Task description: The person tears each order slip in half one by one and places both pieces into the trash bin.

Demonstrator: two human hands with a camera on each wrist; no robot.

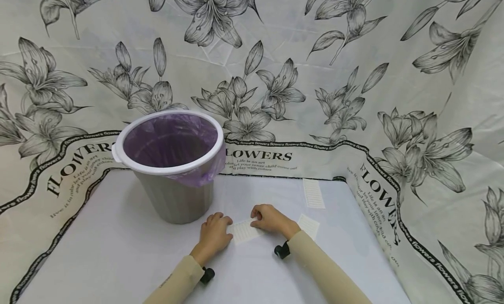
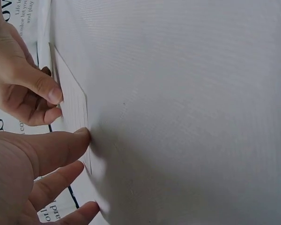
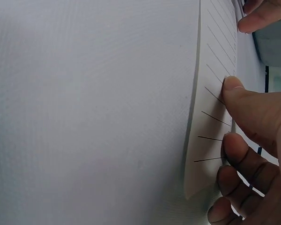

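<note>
A small white slip of paper with printed lines lies on the white tabletop between both hands. At its left end, my left hand rests with thumb and fingers spread; in the left wrist view the thumb touches the edge of the paper. My right hand pinches the slip's far edge near its right end, with curled fingers. Seen from the right wrist, the lined paper bends slightly up under that thumb. A second lined slip lies just beyond the right wrist, partly covered by the forearm.
A grey bin with a white rim and purple liner stands beyond the left hand. Another lined slip lies near the table's back right. Flower-printed cloth surrounds the table at the back and sides.
</note>
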